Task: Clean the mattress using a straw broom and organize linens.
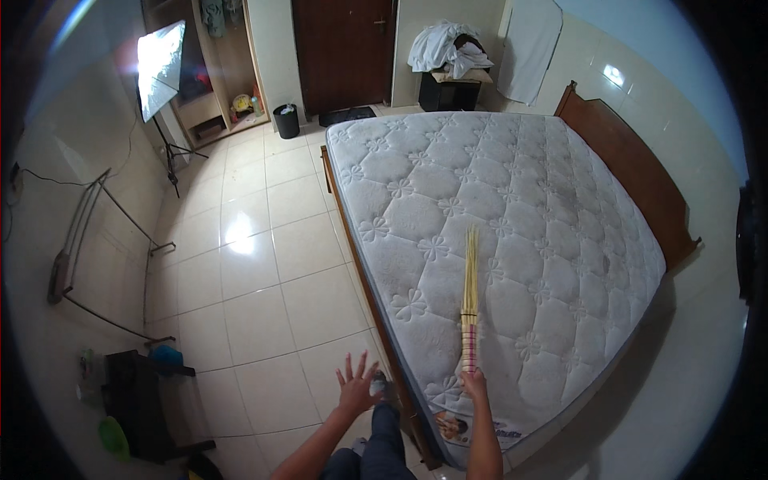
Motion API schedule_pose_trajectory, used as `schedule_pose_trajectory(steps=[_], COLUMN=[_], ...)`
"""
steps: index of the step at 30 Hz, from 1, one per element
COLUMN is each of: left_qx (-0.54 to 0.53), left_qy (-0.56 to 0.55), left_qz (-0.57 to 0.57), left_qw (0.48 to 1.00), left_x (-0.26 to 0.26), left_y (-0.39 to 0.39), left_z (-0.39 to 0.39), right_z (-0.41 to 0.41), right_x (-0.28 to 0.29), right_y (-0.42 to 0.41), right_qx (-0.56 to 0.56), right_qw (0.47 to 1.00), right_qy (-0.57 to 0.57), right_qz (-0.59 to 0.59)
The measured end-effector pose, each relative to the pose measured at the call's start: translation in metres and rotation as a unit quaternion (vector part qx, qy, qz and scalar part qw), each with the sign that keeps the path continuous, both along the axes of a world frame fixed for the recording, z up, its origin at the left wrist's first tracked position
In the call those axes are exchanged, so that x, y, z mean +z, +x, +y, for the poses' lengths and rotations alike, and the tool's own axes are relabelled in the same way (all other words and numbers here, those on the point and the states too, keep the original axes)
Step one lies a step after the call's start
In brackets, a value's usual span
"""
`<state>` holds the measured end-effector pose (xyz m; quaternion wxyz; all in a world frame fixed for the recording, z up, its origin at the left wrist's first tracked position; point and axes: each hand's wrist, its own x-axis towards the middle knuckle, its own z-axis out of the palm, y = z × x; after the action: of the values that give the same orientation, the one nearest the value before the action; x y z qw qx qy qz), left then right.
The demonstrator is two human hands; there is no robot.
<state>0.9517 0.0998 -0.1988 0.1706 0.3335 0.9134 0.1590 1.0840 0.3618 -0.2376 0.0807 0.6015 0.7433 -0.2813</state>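
My right hand (pixel 474 384) is closed around the wrapped handle of a stick broom (pixel 469 300), whose thin yellow bristles point away from me over the quilted mattress (pixel 420 210). The handle has pale binding with pinkish stripes. Whether the bristles touch the mattress I cannot tell. My left hand (pixel 357 384) is empty with its fingers spread, over the tiled floor just left of the bed's side rail. The mattress is bare, with a flower pattern and some darker stains, and a printed label at its near corner.
A wooden headboard (pixel 636 174) rises at the right. Along the left wall are a metal rack (pixel 129 216), a dark bench (pixel 135 396) and a lit softbox lamp (pixel 161 71). Farther off are a black bin (pixel 287 122), a brown door (pixel 345 54) and white cloths (pixel 447 48) piled on a cabinet.
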Motion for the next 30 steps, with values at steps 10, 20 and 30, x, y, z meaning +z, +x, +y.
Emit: schedule_pose_trajectory(steps=[10,20,30], left_qx=[-0.081,-0.209,-0.250], left_qy=[0.017,-0.154,-0.049], left_qz=[-0.057,-0.130,-0.190], left_qw=[0.995,0.957,0.948], left_x=[-0.043,-0.076,-0.105], left_y=[-0.080,-0.105,-0.141], left_z=[0.156,0.153,0.153], right_z=[0.152,0.128,0.232], right_x=[0.318,-0.078,0.341], right_y=[-0.085,-0.140,-0.217], right_qx=[0.026,-0.007,0.028], right_qw=[0.606,0.986,0.677], right_qy=[0.284,-0.012,0.133], right_qz=[0.742,0.168,0.723])
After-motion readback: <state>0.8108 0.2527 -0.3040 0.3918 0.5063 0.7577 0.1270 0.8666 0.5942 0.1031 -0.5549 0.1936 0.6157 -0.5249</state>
